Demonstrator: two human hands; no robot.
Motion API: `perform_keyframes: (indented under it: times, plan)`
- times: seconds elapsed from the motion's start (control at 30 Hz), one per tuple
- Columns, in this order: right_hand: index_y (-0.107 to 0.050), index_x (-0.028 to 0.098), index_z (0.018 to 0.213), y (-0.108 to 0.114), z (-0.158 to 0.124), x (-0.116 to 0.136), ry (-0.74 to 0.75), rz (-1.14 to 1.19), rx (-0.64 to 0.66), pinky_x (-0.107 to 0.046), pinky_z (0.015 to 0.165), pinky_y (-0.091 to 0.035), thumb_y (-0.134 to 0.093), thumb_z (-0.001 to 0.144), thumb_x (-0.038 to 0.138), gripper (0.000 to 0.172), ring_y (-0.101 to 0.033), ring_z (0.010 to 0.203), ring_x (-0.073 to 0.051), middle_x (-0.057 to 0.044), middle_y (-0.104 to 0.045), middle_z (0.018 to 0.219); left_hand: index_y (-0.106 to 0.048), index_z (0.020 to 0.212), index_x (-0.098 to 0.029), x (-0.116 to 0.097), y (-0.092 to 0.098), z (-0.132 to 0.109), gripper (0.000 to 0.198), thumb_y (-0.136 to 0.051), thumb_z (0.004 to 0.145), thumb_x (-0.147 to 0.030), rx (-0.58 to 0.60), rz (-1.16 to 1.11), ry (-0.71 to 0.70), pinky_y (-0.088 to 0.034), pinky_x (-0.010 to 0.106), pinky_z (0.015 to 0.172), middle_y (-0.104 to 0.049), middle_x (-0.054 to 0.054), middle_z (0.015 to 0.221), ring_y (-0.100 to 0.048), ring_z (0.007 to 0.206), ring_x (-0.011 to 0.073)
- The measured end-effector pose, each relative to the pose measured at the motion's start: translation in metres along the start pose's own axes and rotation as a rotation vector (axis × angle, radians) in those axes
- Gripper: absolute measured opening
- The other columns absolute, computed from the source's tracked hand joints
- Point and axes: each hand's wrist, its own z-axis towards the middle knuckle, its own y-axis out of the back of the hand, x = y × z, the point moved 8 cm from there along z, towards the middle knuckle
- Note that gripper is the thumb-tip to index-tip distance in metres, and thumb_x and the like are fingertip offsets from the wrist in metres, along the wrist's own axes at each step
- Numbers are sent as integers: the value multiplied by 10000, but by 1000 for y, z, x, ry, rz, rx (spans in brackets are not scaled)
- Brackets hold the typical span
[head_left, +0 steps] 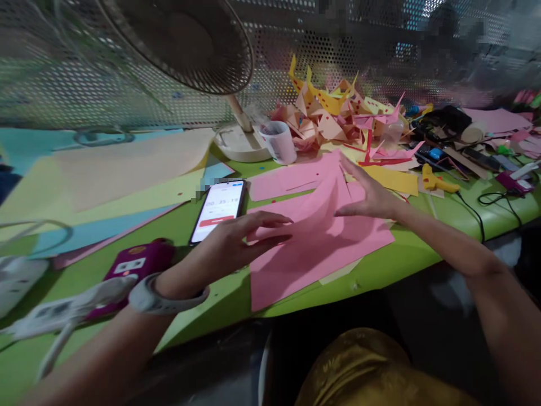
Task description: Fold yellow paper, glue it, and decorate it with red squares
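A large pink paper sheet (pixel 287 276) lies near the table's front edge. On it stands a raised, curved flap of pink paper (pixel 323 197), its peak close to my right index finger. My right hand (pixel 369 194) is at the flap's right side, thumb and fingers spread wide. Over the sheet's left part reaches my left hand (pixel 236 239), with a pale watch on the wrist. Its fingers are stretched out and the thumb is apart, with nothing visible between them. Beyond the sheet are more pink paper pieces (pixel 266 189). A lit phone (pixel 217 211) lies left of the sheet.
A fan (pixel 243 144) and a white cup (pixel 279 144) stand at the back. Folded paper shapes (pixel 325 121) are heaped beside them. Large paper sheets (pixel 127 169) cover the left. A purple socket block (pixel 139 259) and a yellow glue gun (pixel 437 180) have cords.
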Motion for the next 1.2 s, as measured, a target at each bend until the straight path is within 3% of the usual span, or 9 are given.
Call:
perform_keyframes:
  times: [0.13, 0.27, 0.37, 0.5, 0.6, 0.8, 0.93, 1.03, 1.2]
  plan:
    - [-745, 234, 978, -6, 8, 11, 136, 75, 120, -525, 1095, -428, -756, 830, 545, 345, -582, 1265, -281, -79, -712, 1199, -620, 1296, -351, -17, 4, 6, 400, -658, 921, -484, -28, 19, -65, -626, 390, 851, -738, 33, 1186, -727, 1023, 264]
    - [-691, 165, 836, 11, 12, -34, -105, 222, 82, -312, 694, -537, -725, 859, 519, 356, -649, 713, -153, -32, -696, 773, -329, 1561, -327, -8, 2, 13, 711, -640, 940, -476, -138, -39, 18, -581, 475, 988, -688, 90, 1280, -693, 1126, 277]
    - [-644, 164, 810, 45, 17, -99, -378, 278, -95, -258, 578, -497, -755, 844, 430, 291, -595, 574, -117, -5, -641, 647, -174, 1612, -280, 9, -12, 15, 809, -617, 959, -461, -111, -173, 84, -580, 472, 988, -736, 99, 1154, -719, 1075, 255]
    - [-593, 188, 723, 108, 13, -150, -510, 141, -517, -247, 575, -475, -751, 829, 344, 245, -556, 547, -104, 15, -600, 634, -299, 1575, -234, 25, -23, 13, 739, -614, 955, -485, -66, -195, 146, -562, 510, 1006, -743, 126, 1168, -712, 1103, 276]
    - [-632, 195, 772, 102, 10, -123, -403, 77, -374, -284, 628, -485, -734, 829, 425, 258, -588, 607, -137, 1, -622, 679, -388, 1540, -238, 25, -27, 10, 659, -580, 970, -506, 7, -130, 151, -531, 535, 1045, -706, 139, 1278, -677, 1181, 298]
    - [-665, 179, 1015, -19, -52, 3, 29, -225, 430, -409, 845, -496, -819, 667, 648, 604, -625, 931, -270, -109, -681, 1006, -241, 1615, -330, -2, -53, 5, 796, -586, 942, -580, 273, 27, -87, -282, 527, 1249, -337, 71, 1660, -311, 1526, 308]
    - [-626, 147, 1137, -41, -75, 2, -173, -374, 488, -407, 869, -479, -845, 663, 610, 698, -614, 1050, -319, -169, -660, 1160, -230, 1623, -306, 1, -58, 5, 794, -531, 955, -614, 263, 112, -72, -237, 509, 1263, -316, 68, 1668, -273, 1542, 293]
    - [-632, 176, 1127, -43, -82, -7, -359, -274, 586, -315, 731, -451, -819, 756, 506, 530, -646, 915, -248, -102, -704, 1080, -273, 1613, -274, 8, -63, 4, 785, -496, 956, -640, 294, 127, -38, -255, 512, 1252, -333, 88, 1658, -288, 1535, 304]
    - [-682, 192, 1022, -11, -61, -4, -266, -157, 429, -290, 716, -427, -723, 860, 454, 311, -625, 829, -194, -59, -719, 978, -369, 1572, -265, 14, -67, 4, 728, -493, 954, -628, 279, 111, -32, -280, 506, 1247, -430, 114, 1607, -397, 1485, 310]
